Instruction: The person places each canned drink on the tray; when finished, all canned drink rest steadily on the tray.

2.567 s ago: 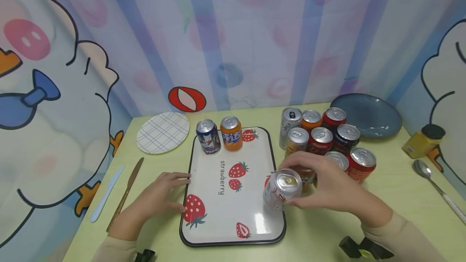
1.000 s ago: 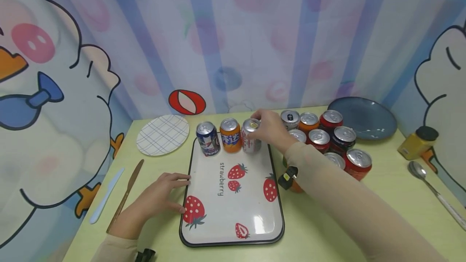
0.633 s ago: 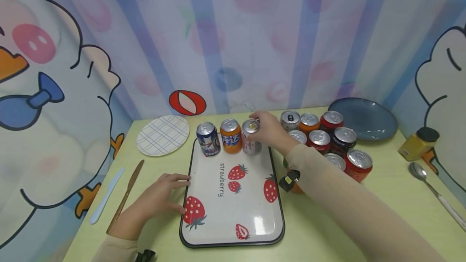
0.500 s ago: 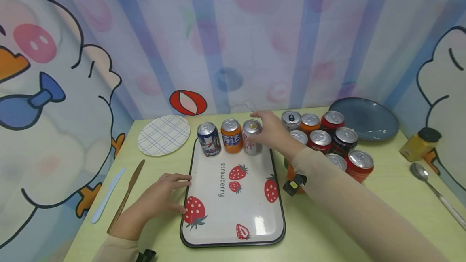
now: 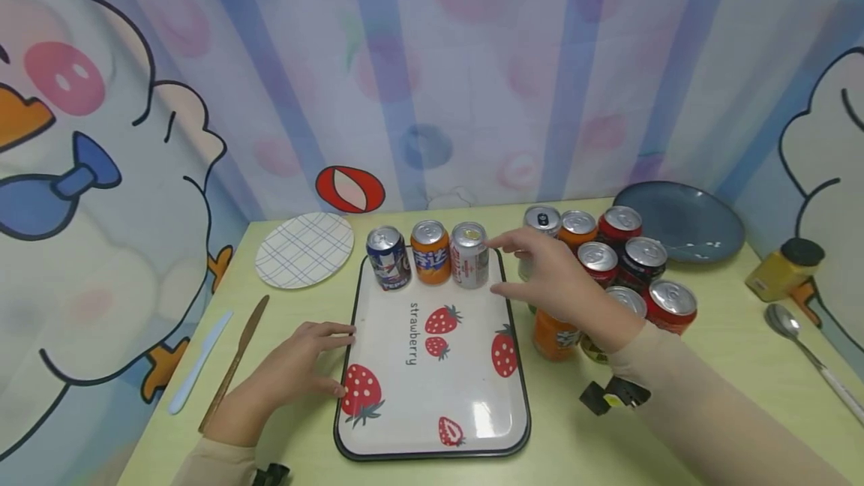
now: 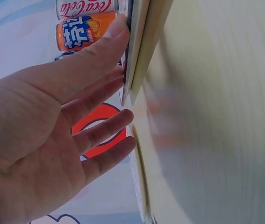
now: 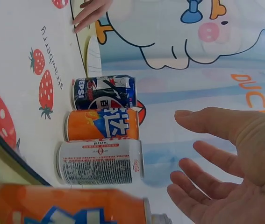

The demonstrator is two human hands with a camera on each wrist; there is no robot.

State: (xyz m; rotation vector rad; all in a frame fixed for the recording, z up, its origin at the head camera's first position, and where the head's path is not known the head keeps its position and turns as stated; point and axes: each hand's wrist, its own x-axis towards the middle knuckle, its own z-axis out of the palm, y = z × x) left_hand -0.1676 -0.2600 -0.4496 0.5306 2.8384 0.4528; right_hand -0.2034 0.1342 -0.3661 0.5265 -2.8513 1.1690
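A row of three upright soda cans lines the far end of the white strawberry tray: a dark blue Pepsi can, an orange Fanta can and a white Coca-Cola can. Just right of the white can, my right hand is held with fingers and thumb spread and nothing between them; the right wrist view shows the palm bare. My left hand touches the tray's left rim with thumb and fingertips, its fingers loosely extended, as the left wrist view also shows.
Right of the tray stands a cluster of several cans, with an orange can at its near left, partly behind my right hand. Around lie a blue plate, a yellow jar, a spoon, a checked plate and two knives.
My right hand carried the white Coca-Cola can to the tray's far end beside the Fanta can, then let go and drew back to the right. The left hand stayed at the tray's rim.
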